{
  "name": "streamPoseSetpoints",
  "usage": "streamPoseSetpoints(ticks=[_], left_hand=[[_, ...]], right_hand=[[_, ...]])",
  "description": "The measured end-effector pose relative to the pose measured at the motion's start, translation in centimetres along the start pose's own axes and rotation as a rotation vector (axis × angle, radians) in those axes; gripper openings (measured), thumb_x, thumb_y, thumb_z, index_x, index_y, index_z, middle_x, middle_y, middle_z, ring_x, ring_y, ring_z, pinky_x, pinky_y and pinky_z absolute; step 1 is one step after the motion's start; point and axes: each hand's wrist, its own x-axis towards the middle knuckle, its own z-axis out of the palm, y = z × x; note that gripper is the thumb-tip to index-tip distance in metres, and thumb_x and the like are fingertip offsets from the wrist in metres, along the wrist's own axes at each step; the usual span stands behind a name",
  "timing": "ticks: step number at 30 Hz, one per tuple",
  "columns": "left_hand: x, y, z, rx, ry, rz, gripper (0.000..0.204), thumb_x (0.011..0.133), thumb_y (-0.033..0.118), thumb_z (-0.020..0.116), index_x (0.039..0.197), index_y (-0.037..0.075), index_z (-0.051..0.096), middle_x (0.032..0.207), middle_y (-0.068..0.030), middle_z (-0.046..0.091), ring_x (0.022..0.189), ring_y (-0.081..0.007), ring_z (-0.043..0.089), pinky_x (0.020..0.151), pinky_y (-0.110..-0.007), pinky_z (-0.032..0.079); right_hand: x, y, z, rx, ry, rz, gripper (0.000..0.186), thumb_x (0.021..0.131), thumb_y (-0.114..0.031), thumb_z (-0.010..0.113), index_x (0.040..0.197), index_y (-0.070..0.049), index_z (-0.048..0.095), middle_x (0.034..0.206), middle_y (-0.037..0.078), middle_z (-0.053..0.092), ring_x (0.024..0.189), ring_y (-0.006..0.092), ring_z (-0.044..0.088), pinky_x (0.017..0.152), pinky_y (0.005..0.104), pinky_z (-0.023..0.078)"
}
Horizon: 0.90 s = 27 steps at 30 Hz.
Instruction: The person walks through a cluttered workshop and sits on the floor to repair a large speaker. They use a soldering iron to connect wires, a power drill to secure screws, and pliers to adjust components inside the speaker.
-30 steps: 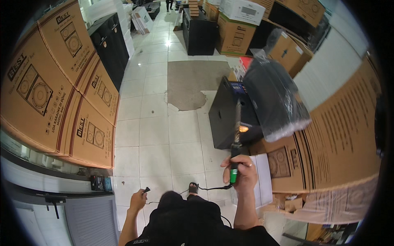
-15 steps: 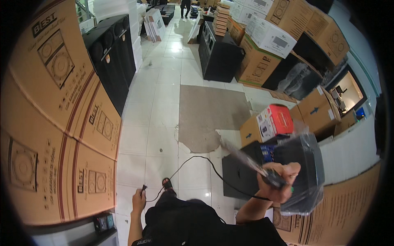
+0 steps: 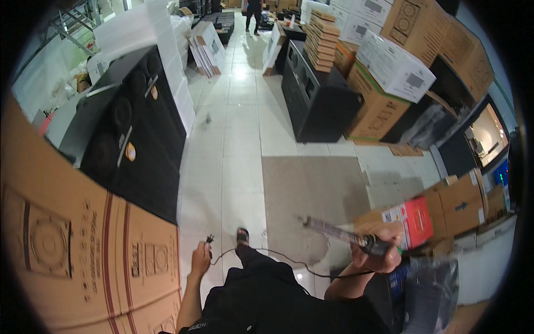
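My left hand (image 3: 201, 259) is closed around a black power plug (image 3: 209, 239), its prongs pointing up and away. A thin black cord (image 3: 289, 259) runs from there across my body to my right side. In my right hand (image 3: 379, 245) is a corded tool that looks like a soldering iron (image 3: 332, 230). My fingers wrap its dark handle, and its long slim barrel points left and slightly away over the floor.
Printed cartons (image 3: 67, 261) and tall black speakers (image 3: 130, 136) line the left. On the right stand a black cabinet (image 3: 328, 103), stacked boxes (image 3: 397, 64), a red-and-white box (image 3: 414, 222) and a plastic-wrapped black item (image 3: 428, 295). A grey floor patch (image 3: 311, 189) lies ahead. A person (image 3: 253, 15) stands far off.
I have stepped forward along the aisle, and the speakers and cabinet are nearer. Both hands keep their hold. The tool has swung lower and points more to the left.
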Motion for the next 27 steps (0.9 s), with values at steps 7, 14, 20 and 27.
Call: streamPoseSetpoints(ticks=[7, 14, 20, 27], left_hand=[[25.2, 4.8, -5.5, -0.198, 0.099, -0.034, 0.019, 0.1, 0.016, 0.059, 0.097, -0.003, 0.059, 0.073, -0.0114, 0.069, 0.069, -0.0166, 0.067, 0.066, -0.031, 0.053], [60.1, 5.2, -5.7, -0.09, 0.121, -0.112, 0.025, 0.1, 0.019, 0.056, 0.108, -0.003, 0.061, 0.069, -0.0062, 0.061, 0.062, -0.0115, 0.056, 0.057, -0.031, 0.045], [94.6, 17.1, -8.3, 0.012, -0.059, 0.111, 0.028, 0.099, 0.025, 0.059, 0.106, -0.003, 0.061, 0.081, -0.0159, 0.068, 0.07, -0.026, 0.063, 0.064, -0.038, 0.048], [130.2, 29.5, -8.8, 0.082, -0.21, 0.319, 0.023, 0.095, 0.021, 0.065, 0.101, -0.001, 0.062, 0.08, -0.0188, 0.07, 0.072, -0.0325, 0.069, 0.063, -0.04, 0.05]], right_hand=[[21.7, 26.4, -7.9, -0.067, 0.363, 0.294, 0.057, 0.095, -0.044, 0.055, 0.13, 0.001, 0.047, 0.079, 0.019, 0.063, 0.065, 0.0256, 0.062, 0.058, 0.0342, 0.048], [38.6, 50.2, -21.3, -0.245, 0.374, 0.346, 0.047, 0.094, -0.039, 0.063, 0.121, -0.002, 0.052, 0.083, 0.008, 0.058, 0.068, 0.0149, 0.055, 0.062, 0.0298, 0.046], [56.7, 65.5, -29.2, -0.385, 0.678, 0.371, 0.029, 0.098, -0.026, 0.058, 0.117, -0.005, 0.051, 0.071, 0.002, 0.049, 0.06, 0.0104, 0.048, 0.055, 0.0259, 0.04], [74.1, 85.4, -43.5, -0.667, 0.736, 0.267, 0.033, 0.099, -0.032, 0.06, 0.117, -0.007, 0.051, 0.066, 0.001, 0.045, 0.056, 0.0093, 0.047, 0.052, 0.0245, 0.039]])
